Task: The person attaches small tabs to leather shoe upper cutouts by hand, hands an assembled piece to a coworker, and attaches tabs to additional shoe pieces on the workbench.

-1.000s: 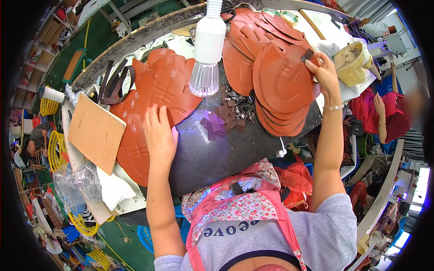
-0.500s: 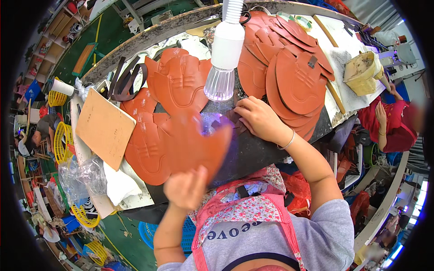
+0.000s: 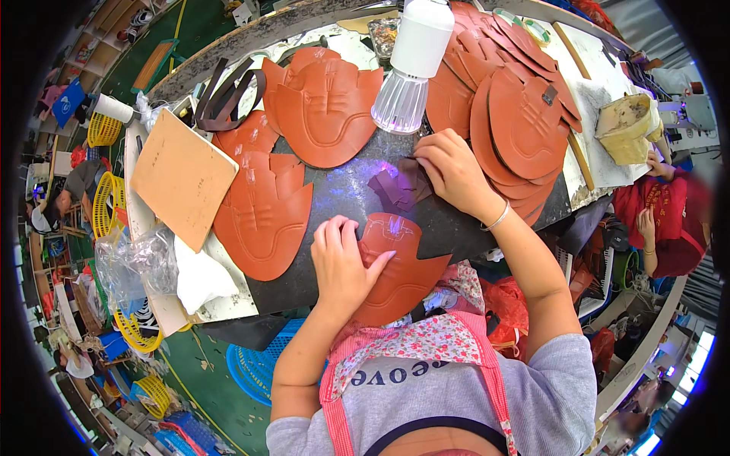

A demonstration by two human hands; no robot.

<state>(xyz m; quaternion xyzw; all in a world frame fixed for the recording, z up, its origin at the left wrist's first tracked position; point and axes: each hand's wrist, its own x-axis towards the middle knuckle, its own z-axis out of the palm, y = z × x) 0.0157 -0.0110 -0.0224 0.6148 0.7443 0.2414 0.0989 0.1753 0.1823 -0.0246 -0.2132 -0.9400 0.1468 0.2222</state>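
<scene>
A reddish-brown leather shoe upper piece (image 3: 399, 262) lies at the front edge of the black work surface, with whitish marks near its top. My left hand (image 3: 342, 262) is at its left side, thumb across the leather and fingers bent by its edge. Beyond it sits a small heap of dark fabric patches (image 3: 395, 186). At the heap's right edge, my right hand (image 3: 455, 173) has its fingertips pinched on a dark patch, mostly hidden by the fingers. A white lamp (image 3: 414, 57) hangs over the surface, casting violet light near the patches.
Stacked leather uppers (image 3: 528, 125) stand at the right, and more uppers (image 3: 262, 216) lie at the left. A tan board (image 3: 182, 178), dark straps (image 3: 228, 99) and clear plastic bag (image 3: 137, 262) edge the left side. Far right are a yellowish container (image 3: 625, 125) and another person in red (image 3: 658, 220).
My left hand has brought the leather upper from the left, where it was blurred in motion, down to the front edge. My right hand stays by the patches, which are now more visible.
</scene>
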